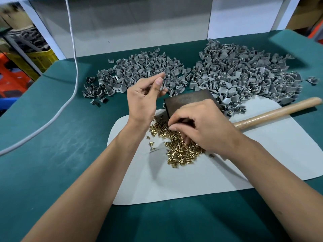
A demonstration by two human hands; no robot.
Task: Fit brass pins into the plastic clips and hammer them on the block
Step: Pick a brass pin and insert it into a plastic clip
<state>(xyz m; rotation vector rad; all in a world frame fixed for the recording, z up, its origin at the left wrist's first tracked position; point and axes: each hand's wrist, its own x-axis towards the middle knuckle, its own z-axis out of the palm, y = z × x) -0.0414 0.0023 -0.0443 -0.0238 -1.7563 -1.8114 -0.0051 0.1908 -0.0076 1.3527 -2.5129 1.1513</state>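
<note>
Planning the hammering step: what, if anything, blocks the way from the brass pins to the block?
Nothing separate: the pile of brass pins lies just before the dark block; only the right hand itself hangs over that gap.

One head-worn wide-angle view looks forward and down, close over the green table (52,137).

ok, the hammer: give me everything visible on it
Only the hammer handle shows: pale, smooth, round wood, lying flat and slanting from the mat's far right up toward the table's right edge. Its lower end disappears behind the right hand, so the head is hidden. Neither hand grips it. Its near part rests on the white mat, the far end over the green table, just in front of the right pile of grey clips.
</note>
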